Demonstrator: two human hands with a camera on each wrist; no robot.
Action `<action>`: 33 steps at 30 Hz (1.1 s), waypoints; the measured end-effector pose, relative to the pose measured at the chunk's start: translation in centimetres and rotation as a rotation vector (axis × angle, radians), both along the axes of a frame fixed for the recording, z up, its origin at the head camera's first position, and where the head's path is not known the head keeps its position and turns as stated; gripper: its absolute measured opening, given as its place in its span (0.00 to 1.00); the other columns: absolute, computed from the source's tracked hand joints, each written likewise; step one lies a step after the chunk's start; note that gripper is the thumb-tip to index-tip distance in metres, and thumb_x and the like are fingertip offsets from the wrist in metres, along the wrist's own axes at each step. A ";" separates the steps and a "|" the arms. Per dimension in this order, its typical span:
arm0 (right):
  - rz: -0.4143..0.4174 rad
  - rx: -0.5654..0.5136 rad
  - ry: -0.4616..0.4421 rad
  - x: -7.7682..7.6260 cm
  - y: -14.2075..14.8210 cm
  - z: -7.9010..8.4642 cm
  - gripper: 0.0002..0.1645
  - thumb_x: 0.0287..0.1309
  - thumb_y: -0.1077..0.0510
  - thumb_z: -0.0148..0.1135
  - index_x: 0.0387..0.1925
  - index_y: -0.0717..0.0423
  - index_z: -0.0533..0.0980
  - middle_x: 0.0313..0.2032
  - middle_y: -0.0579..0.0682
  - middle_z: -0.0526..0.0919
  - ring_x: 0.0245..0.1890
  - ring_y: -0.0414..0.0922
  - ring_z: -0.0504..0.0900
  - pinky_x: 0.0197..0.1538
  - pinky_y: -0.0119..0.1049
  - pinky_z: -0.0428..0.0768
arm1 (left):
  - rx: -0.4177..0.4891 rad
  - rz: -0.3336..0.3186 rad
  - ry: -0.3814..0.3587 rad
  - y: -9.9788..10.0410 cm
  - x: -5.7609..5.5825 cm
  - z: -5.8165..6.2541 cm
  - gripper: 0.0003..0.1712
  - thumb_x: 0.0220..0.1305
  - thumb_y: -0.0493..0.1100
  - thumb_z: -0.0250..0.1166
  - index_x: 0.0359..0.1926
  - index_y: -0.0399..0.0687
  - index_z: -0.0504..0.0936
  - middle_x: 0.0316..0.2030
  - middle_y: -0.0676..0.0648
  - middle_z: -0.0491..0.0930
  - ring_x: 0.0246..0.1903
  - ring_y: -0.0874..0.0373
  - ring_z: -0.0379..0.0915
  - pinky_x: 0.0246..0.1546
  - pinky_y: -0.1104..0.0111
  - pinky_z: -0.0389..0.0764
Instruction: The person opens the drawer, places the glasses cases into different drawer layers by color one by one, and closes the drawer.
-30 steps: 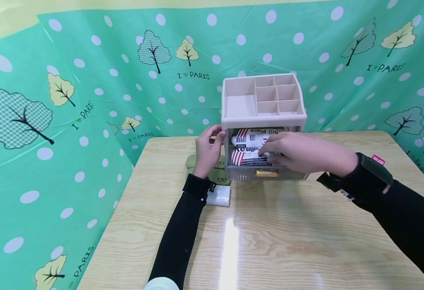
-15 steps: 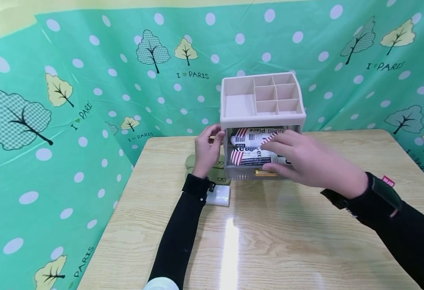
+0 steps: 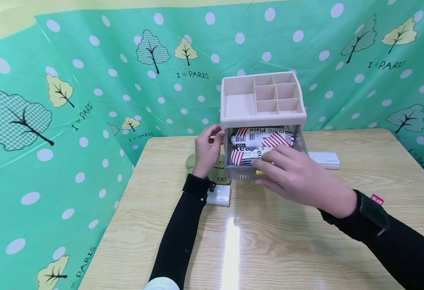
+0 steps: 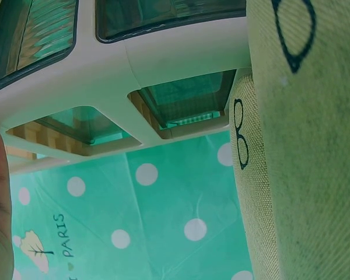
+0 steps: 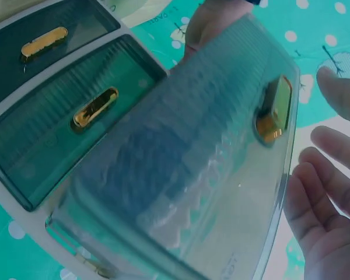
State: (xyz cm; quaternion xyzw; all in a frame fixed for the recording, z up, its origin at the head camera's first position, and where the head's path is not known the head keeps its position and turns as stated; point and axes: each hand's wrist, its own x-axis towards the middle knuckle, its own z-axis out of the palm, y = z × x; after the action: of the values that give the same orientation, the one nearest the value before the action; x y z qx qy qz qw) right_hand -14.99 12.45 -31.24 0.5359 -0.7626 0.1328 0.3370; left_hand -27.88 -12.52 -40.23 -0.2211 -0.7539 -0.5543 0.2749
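A white desk organizer [image 3: 263, 121] stands at the table's back, its top drawer [image 3: 240, 173] pulled out. Two rolled, newspaper-print cases [image 3: 244, 139] with red-striped patches lie in that clear drawer. My left hand [image 3: 207, 151] rests against the organizer's left side, a fingertip at the frame edge in the left wrist view. My right hand [image 3: 295, 173] is at the drawer's front, overlapping the gold handle [image 3: 259, 172] in the head view. In the right wrist view its loosely bent fingers [image 5: 321, 204] are spread just in front of the drawer, holding nothing.
Two green cases printed with glasses [image 3: 217, 176] lie left of the organizer, with a white plastic-wrapped packet [image 3: 219, 195] nearer. A white box [image 3: 325, 160] lies to the right. A green dotted cloth [image 3: 183, 104] hangs behind the wooden table [image 3: 269, 249].
My right hand has come out of the drawer and moved down to its front, uncovering the rolled cases and the white box at the right. The left hand has stayed in place.
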 end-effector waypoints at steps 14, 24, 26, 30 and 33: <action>-0.072 -0.029 0.275 0.7 -0.9 -3.5 0.19 0.77 0.71 0.44 0.51 0.69 0.82 0.39 0.62 0.84 0.34 0.56 0.80 0.34 0.45 0.86 | -0.006 0.047 -0.027 0.5 0.5 0.5 0.15 0.72 0.39 0.63 0.53 0.32 0.81 0.43 0.37 0.83 0.39 0.47 0.82 0.35 0.62 0.89; -0.172 -0.089 0.291 1.2 -1.1 -5.4 0.16 0.75 0.69 0.48 0.50 0.71 0.81 0.40 0.63 0.83 0.36 0.57 0.81 0.38 0.46 0.85 | 0.005 0.026 -0.020 0.3 0.3 0.3 0.16 0.72 0.42 0.63 0.53 0.35 0.83 0.43 0.38 0.84 0.39 0.49 0.82 0.35 0.61 0.89; -0.182 -0.115 0.291 1.3 -1.2 -5.7 0.15 0.75 0.69 0.49 0.50 0.71 0.81 0.39 0.63 0.83 0.35 0.57 0.81 0.37 0.46 0.85 | 0.009 0.016 -0.015 0.1 0.2 0.1 0.16 0.72 0.43 0.63 0.53 0.36 0.83 0.43 0.39 0.84 0.39 0.51 0.82 0.35 0.63 0.89; -0.190 -0.157 0.289 1.3 -1.4 -6.4 0.14 0.73 0.70 0.51 0.48 0.72 0.82 0.39 0.64 0.84 0.36 0.58 0.81 0.38 0.47 0.85 | 0.004 0.001 -0.004 0.0 0.1 0.0 0.18 0.72 0.46 0.62 0.54 0.37 0.83 0.43 0.41 0.84 0.39 0.53 0.82 0.35 0.66 0.89; -0.200 -0.175 0.285 1.4 -1.4 -6.7 0.14 0.73 0.70 0.51 0.49 0.72 0.81 0.40 0.64 0.84 0.37 0.59 0.81 0.38 0.48 0.85 | -0.006 -0.004 0.001 0.0 0.1 0.0 0.19 0.73 0.48 0.62 0.54 0.37 0.82 0.44 0.41 0.84 0.39 0.53 0.82 0.36 0.68 0.88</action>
State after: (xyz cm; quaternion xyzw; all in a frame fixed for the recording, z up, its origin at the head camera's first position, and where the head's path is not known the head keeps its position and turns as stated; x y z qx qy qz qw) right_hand -13.62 11.04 -37.98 0.4395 -0.7421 0.0873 0.4985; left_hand -27.83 -12.57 -40.24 -0.2236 -0.7551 -0.5524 0.2733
